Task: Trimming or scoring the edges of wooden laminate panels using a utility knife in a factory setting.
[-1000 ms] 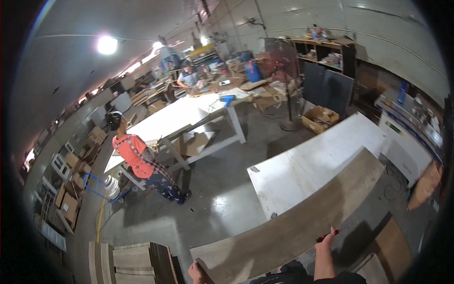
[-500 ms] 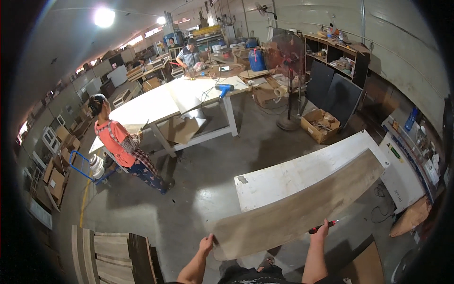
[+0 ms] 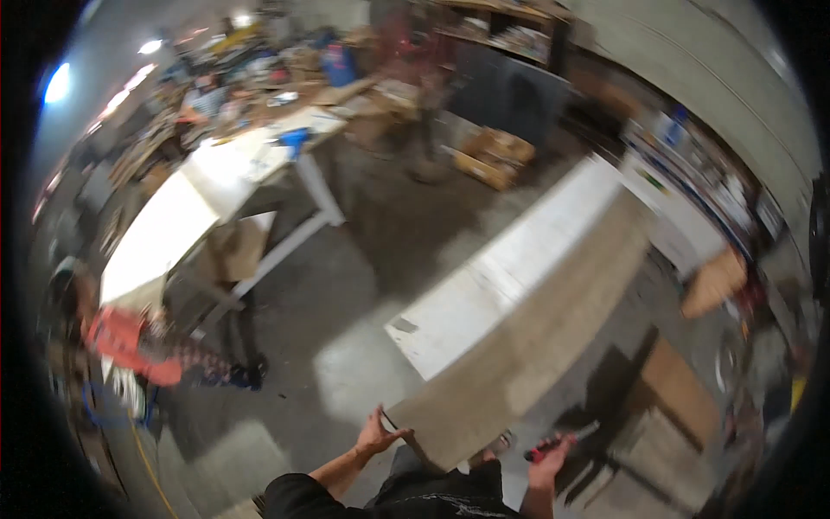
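Note:
A long grey-brown wood-look board [image 3: 527, 355] stretches from my body toward the far right, partly over a white panel [image 3: 484, 294]. My left hand [image 3: 378, 435] grips the board at its near left end, thumb and fingers on either side of the edge. To the right of the board's near end, apart from it, my right hand [image 3: 553, 458] is closed around a hand tool [image 3: 538, 451] with a red-and-black handle. A pale, narrow tip sticks out beyond that fist; blur hides its exact kind.
A person in an orange top [image 3: 130, 342] stands at the left by a white-topped worktable [image 3: 164, 225] with a blue heat gun [image 3: 295, 138] on it. A cardboard box [image 3: 493, 158] sits on the floor. Brown sheets [image 3: 679, 389] lean at the right, near stacked boards [image 3: 661, 463].
My view has swung right and tilted. The board's near end is now closer to my body, and my right hand with the tool has moved away from the board's edge.

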`<state>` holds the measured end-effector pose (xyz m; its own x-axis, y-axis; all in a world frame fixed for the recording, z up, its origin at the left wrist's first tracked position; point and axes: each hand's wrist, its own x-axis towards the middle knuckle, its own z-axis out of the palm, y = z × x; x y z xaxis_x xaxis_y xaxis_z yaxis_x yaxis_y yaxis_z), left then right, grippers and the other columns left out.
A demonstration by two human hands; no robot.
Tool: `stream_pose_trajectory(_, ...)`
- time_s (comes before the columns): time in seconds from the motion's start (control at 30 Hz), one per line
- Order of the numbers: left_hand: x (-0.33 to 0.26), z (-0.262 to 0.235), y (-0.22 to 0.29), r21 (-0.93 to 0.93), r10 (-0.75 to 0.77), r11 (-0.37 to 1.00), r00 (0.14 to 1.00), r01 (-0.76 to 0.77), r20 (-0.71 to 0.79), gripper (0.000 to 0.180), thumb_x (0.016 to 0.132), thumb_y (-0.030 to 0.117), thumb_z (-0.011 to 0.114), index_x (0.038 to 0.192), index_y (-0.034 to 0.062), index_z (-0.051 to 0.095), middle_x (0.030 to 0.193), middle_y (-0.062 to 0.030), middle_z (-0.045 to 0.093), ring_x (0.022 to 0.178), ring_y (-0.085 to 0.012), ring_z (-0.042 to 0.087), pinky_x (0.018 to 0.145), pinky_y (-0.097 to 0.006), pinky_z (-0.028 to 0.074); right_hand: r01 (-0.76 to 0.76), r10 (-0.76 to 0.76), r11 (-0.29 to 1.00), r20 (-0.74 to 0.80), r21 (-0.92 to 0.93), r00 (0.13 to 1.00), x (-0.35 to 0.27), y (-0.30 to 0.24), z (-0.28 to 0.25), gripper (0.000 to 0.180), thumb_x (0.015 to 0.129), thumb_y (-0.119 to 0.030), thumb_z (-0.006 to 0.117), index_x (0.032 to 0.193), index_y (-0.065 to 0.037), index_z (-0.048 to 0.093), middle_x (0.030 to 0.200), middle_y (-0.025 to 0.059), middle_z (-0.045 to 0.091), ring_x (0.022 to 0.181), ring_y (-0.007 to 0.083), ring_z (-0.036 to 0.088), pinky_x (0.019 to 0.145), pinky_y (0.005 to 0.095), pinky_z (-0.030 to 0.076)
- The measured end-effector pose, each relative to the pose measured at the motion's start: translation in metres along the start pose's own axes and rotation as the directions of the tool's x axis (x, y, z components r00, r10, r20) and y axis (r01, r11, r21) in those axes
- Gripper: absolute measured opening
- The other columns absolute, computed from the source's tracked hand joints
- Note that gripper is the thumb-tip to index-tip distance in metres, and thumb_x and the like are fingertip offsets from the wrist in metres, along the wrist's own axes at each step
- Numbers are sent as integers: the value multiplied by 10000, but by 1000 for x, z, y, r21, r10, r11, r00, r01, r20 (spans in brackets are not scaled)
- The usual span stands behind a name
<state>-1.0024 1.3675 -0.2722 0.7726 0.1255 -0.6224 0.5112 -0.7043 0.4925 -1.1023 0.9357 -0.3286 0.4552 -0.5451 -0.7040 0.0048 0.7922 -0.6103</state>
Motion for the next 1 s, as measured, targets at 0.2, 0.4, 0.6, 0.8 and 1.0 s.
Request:
stream_pose_trajectory(0.2, 52, -46, -5, 497, 692, 438, 634, -749, 345, 932, 800, 546, 783, 1559, 178, 387, 1627, -180, 270, 1468, -409, 300, 1186, -577, 275, 118, -118, 993, -190, -9, 975, -71, 78, -1, 341, 980, -494, 647, 1075, -175, 573, 822, -10, 546, 632, 163, 537, 538, 330, 444)
stream_pose_trajectory(0.4, 85, -55, 35, 377, 556, -182, 221, -908, 801, 889, 883, 556, 693, 1607, 222, 301, 1701, -39, 170, 1564, -296, 163, 1243, -574, 195, 65, -44, 976, -105, 207, 993, -155, 85, -28, 606, 939, -742, 515, 1008, -145, 591, 755, -26, 540, 627, 148, 536, 550, 320, 445)
stream_pose_trajectory(0.6, 88, -59, 55, 260, 416, -405, 77, -877, 906, 866, 923, 438, 690, 1627, 215, 237, 1710, -30, 142, 1581, -255, 118, 1248, -550, 228, 126, -34, 947, -296, 296, 954, -211, 133, -67, 472, 1005, -601, 546, 957, -133, 576, 706, -18, 517, 555, 112, 506, 500, 263, 434)
stream_pose_trajectory(0.8, 106, -63, 63, 201, 325, -472, 42, -859, 945, 917, 906, 442, 704, 1635, 198, 204, 1716, -34, 126, 1586, -250, 84, 1249, -540, 232, 116, -21, 949, -307, 294, 952, -260, 212, -68, 546, 987, -651, 532, 962, -109, 596, 708, -14, 533, 532, 140, 498, 492, 288, 439)
stream_pose_trajectory(1.0, 111, -58, 93, 161, 392, -461, -37, -873, 919, 933, 892, 421, 722, 1628, 159, 214, 1710, -49, 151, 1582, -247, 109, 1257, -558, 191, 110, -13, 966, -379, 235, 925, -277, 267, -34, 555, 981, -654, 542, 981, -103, 607, 738, -8, 539, 599, 153, 524, 542, 319, 437)
